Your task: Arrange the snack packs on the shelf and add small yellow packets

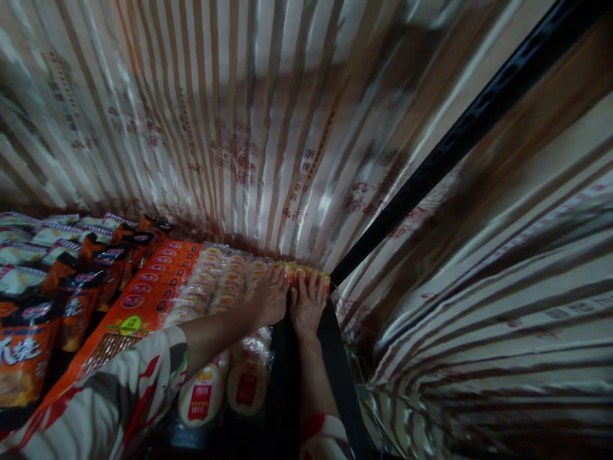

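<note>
Both of my hands are at the far right corner of a dark shelf [282, 383]. My left hand [269, 300] reaches across from the left, its fingers stretched out against a row of small yellow-and-red packets [289, 271]. Beside it, my right hand [306, 310] lies with its fingers spread over the same packets, near the corner. What is under the fingertips is partly hidden. Left of the hands run rows of clear-wrapped round pale crackers [194, 297]. A cracker pack with a red label [200, 396] lies at the front, below my left forearm.
Orange packs [148, 281] stand in a row farther left, followed by black-and-orange snack bags [79, 303] and white packets [22, 252]. Striped, shiny plastic sheeting [239, 128] hangs behind the shelf and to its right. A black slanted post [431, 160] rises from the corner.
</note>
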{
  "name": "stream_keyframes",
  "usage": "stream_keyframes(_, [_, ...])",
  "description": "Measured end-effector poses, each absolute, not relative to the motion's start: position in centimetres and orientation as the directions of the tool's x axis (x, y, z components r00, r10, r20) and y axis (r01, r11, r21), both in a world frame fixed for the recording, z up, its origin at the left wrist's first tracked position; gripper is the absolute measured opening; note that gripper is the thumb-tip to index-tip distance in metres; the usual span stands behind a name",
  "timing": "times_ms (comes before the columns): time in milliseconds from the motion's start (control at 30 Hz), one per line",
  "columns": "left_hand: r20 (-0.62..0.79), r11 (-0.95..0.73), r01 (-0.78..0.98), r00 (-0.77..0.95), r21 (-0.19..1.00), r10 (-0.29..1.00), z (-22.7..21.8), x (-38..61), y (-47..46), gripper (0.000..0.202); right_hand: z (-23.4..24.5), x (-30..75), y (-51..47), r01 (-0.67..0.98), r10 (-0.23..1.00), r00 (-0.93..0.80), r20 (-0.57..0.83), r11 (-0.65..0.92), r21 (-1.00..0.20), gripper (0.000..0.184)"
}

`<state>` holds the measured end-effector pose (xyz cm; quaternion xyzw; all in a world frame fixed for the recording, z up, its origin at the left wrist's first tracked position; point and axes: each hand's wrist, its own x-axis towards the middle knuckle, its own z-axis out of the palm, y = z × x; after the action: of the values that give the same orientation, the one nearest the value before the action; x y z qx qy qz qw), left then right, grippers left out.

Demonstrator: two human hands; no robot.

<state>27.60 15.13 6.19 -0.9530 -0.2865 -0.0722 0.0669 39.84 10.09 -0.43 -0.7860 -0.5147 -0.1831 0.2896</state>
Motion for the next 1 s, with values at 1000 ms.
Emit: stream_keyframes(1000, [0.105,-0.834,0.546,0.827,0.083,0.552,6.3,27.6,18.9,0.054,-0.7,39.4,10.0,0.907,0.729,0.415,0.545,-0.286,-0.309,0.057])
